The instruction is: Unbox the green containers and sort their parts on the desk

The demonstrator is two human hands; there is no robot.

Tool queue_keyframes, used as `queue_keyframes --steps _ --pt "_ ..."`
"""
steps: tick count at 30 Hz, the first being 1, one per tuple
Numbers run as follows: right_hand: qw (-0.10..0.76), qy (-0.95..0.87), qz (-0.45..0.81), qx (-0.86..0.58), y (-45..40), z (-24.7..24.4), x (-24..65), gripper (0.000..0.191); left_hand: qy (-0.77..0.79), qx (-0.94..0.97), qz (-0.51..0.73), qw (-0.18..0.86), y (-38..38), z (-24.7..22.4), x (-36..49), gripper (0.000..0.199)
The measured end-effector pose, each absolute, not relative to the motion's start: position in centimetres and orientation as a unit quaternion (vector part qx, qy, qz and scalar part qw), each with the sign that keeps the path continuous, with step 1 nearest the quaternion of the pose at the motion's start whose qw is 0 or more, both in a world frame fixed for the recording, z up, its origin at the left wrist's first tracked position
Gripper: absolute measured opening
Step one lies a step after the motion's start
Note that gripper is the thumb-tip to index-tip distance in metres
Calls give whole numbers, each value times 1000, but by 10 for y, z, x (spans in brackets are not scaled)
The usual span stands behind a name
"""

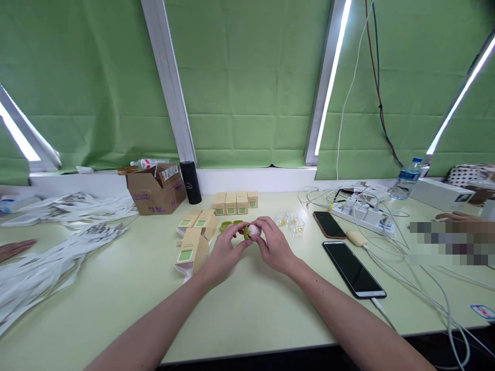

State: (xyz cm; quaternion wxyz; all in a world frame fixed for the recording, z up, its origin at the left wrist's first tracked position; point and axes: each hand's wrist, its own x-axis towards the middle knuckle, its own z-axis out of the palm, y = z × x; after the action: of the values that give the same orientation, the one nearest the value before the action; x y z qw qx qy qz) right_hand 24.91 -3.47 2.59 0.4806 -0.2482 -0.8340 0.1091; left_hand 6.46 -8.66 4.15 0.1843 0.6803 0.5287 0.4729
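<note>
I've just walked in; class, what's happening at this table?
A person's left hand and right hand together hold a small green-and-white object over the table. To its left sit small cartons; more cartons stand in a row beyond. Clear containers sit just past the right hand, two phones farther right.

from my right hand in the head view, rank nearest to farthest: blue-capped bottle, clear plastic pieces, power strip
1. Clear plastic pieces, just beyond your right hand
2. Power strip, farther right
3. Blue-capped bottle, far right, toward the back

Green-and-white piece [252, 231] in both hands [275, 247]
</note>
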Motion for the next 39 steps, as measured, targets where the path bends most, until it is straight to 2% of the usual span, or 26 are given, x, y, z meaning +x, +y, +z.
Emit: queue_keyframes --steps 11,16,19,21,26,34,39 --pt "559 -744 261 -256 -37 28 244 25 541 668 489 149 -84 39 68 38" --pt "628 -550 482 -265 -23 31 248 42 590 631 480 152 -80 36 61 42" --pt "603 -463 613 -215 -17 33 251 45 586 627 494 139 -79 35 60 44" --pt "581 -447 654 -188 -18 36 253 44 579 629 502 131 -79 34 61 44" --pt "559 -485 649 -178 -25 42 254 44 574 611 529 129 -78 35 62 43" --pt "580 -520 597 -190 -31 43 250 46 577 600 540 124 -77 36 61 43" --pt "605 -555 513 -251 -28 41 250 59 577 600 540 122 -80 38 63 43"
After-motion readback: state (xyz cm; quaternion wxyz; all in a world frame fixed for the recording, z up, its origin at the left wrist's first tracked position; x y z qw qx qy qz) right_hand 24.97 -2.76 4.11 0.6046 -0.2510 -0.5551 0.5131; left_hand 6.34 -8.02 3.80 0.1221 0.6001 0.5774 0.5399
